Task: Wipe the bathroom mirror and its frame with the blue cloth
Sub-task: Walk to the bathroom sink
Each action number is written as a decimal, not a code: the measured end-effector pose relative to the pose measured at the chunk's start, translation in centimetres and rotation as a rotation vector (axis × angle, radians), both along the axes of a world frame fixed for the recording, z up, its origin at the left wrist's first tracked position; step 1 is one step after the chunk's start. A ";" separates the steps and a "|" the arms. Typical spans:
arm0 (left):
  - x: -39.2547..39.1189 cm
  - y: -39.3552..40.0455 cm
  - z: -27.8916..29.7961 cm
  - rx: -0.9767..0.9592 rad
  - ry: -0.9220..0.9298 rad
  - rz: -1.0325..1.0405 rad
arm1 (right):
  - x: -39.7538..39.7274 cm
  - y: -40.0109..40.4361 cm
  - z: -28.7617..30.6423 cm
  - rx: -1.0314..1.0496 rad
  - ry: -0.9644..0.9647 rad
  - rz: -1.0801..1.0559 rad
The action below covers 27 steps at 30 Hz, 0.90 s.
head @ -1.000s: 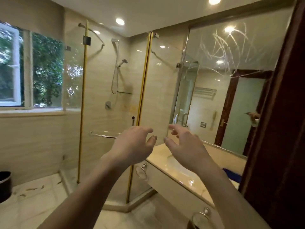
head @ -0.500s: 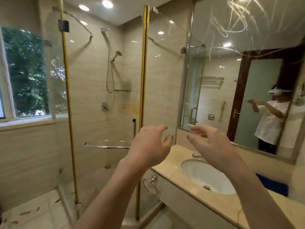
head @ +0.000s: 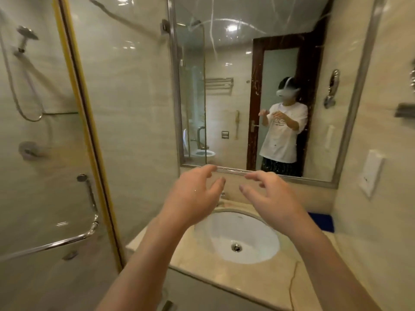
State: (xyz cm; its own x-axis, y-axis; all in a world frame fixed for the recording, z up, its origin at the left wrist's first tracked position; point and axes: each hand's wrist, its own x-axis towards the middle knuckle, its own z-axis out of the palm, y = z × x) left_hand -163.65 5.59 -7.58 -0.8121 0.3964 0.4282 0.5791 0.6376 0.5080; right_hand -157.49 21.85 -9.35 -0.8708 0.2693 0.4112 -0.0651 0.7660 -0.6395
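Note:
The mirror (head: 235,90) hangs above the sink, streaked with white smears across its upper part and reflecting a person in a white shirt. Its silver frame (head: 350,117) runs down the right side and along the bottom. The blue cloth (head: 322,221) lies flat on the counter at the right, against the wall, partly hidden behind my right forearm. My left hand (head: 193,198) and my right hand (head: 271,198) are raised side by side over the sink, just below the mirror's bottom edge. Both have curled, spread fingers and hold nothing.
A white oval sink (head: 238,236) is set in the beige stone counter (head: 224,277). A glass shower enclosure with a gold post (head: 87,135) and a chrome towel bar (head: 74,236) stands at the left. A white wall plate (head: 370,173) is mounted to the right of the mirror.
The view has swung right and closer, from the shower and window to facing the mirror and sink. Both empty hands stay raised together in front of me.

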 end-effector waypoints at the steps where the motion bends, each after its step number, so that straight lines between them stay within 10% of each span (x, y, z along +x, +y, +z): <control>1: -1.4 1.6 -0.6 0.000 -0.012 -0.035 | -0.8 1.4 -0.5 -0.014 -0.007 -0.045; 11: -17.0 19.4 -11.7 -0.073 -0.197 -0.294 | -12.4 17.1 -10.1 -0.236 -0.122 -0.412; 27: -32.0 50.6 -34.6 -0.100 -0.678 -0.437 | -26.7 43.5 -32.0 -1.250 -0.228 -1.051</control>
State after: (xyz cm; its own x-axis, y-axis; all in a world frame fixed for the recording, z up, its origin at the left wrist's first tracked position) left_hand -195.66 56.23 -42.20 -0.6452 0.7481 -0.1554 0.3734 0.4862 0.7900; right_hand -184.21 65.40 -41.36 -0.1126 0.7893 -0.6035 0.2933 -0.5539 -0.7792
